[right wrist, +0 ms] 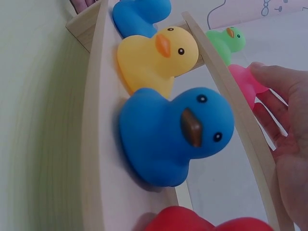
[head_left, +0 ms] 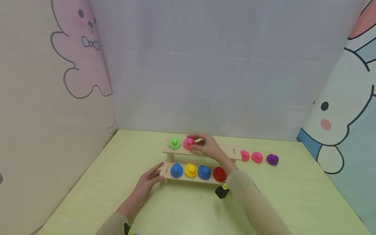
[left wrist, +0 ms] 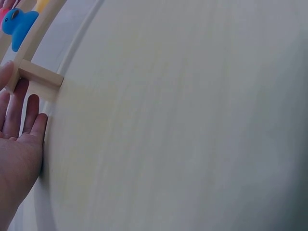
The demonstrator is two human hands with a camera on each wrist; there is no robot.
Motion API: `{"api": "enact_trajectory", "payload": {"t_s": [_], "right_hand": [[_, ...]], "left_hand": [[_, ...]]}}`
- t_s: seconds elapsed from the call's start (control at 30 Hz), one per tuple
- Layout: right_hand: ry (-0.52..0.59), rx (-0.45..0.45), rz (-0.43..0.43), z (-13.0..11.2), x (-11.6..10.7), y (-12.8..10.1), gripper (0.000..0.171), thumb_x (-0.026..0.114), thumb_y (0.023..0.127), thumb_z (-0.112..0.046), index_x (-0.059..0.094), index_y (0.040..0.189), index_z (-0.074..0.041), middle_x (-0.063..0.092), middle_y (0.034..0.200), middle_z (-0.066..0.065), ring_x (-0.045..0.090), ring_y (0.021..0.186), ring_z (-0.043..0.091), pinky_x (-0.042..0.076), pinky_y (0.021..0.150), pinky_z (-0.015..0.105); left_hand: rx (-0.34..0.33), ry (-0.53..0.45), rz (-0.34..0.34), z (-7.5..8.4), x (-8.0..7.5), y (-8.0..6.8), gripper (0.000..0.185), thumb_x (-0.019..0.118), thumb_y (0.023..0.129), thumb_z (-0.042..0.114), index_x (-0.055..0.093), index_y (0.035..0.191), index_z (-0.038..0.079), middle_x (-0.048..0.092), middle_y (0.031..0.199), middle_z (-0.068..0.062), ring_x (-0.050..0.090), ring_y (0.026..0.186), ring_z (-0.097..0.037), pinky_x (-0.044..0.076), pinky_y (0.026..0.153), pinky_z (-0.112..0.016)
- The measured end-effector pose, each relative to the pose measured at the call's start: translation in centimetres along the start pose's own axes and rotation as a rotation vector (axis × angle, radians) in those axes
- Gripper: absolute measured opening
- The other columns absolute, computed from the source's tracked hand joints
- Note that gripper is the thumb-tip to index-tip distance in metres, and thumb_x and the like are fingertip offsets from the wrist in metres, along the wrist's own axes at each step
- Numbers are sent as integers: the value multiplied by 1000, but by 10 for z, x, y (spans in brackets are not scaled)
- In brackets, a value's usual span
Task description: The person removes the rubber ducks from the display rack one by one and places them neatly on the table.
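Note:
A two-step wooden rack [head_left: 227,150] stands on the pale green table. On its upper step sit a green duck [head_left: 175,143] and a pink duck [head_left: 187,143]. My right hand [head_left: 197,144] pinches the pink duck, fingertips curled over it; the right wrist view shows the fingers [right wrist: 269,82] against the pink duck [right wrist: 243,82]. The lower step holds a blue duck [head_left: 176,170], a yellow duck [head_left: 190,170], a second blue duck [head_left: 204,172] and a red duck [head_left: 219,174]. My left hand [head_left: 150,179] lies flat with straight fingers touching the rack's left end [left wrist: 41,77].
Two pink ducks [head_left: 244,155] [head_left: 257,157] and a purple duck [head_left: 272,159] sit on the table right of the rack. Patterned walls close in the table on the left, back and right. Bare tabletop [head_left: 191,209] stretches in front of the rack.

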State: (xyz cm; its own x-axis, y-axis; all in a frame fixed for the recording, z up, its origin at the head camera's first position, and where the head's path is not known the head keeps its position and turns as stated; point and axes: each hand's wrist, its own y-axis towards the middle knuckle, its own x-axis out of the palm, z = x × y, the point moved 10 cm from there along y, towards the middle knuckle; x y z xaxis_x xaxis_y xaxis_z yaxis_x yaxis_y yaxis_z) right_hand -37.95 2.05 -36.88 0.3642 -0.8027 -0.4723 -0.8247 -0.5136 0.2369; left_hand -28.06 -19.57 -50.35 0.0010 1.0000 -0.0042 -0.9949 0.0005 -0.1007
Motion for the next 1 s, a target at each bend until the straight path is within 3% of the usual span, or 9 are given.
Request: {"api": "enact_trajectory", "payload": {"t_s": [0.3, 0.53, 0.77, 1.0], "right_hand": [[-5, 15, 9, 2, 1, -3, 39, 70, 84, -22, 61, 123, -23, 62, 117, -4, 60, 97, 19, 49, 86, 29], [51, 27, 37, -32, -7, -15, 41, 68, 86, -13, 59, 126, -9, 60, 120, 10, 59, 101, 32, 49, 89, 37], [88, 26, 104, -36, -19, -18, 41, 67, 87, -11, 58, 127, -8, 61, 121, 9, 56, 107, 29, 48, 91, 35], [48, 2, 152, -38, -39, -27, 41, 67, 87, -13, 58, 127, -9, 61, 123, 6, 53, 112, 23, 46, 91, 38]], "left_hand": [[3, 43, 0, -2, 0, -1, 58, 70, 83, 22, 49, 136, 28, 59, 126, -9, 49, 123, -22, 22, 109, -52], [11, 54, -3, 2, 1, -1, 57, 70, 83, 22, 49, 136, 28, 60, 125, -8, 50, 123, -22, 22, 109, -53], [26, 45, -10, 6, 3, 2, 57, 68, 84, 19, 49, 137, 26, 60, 125, -9, 50, 122, -21, 25, 108, -49], [22, 55, -6, 4, 1, 2, 58, 69, 84, 20, 48, 138, 25, 59, 126, -9, 52, 119, -18, 27, 107, -48]]}}
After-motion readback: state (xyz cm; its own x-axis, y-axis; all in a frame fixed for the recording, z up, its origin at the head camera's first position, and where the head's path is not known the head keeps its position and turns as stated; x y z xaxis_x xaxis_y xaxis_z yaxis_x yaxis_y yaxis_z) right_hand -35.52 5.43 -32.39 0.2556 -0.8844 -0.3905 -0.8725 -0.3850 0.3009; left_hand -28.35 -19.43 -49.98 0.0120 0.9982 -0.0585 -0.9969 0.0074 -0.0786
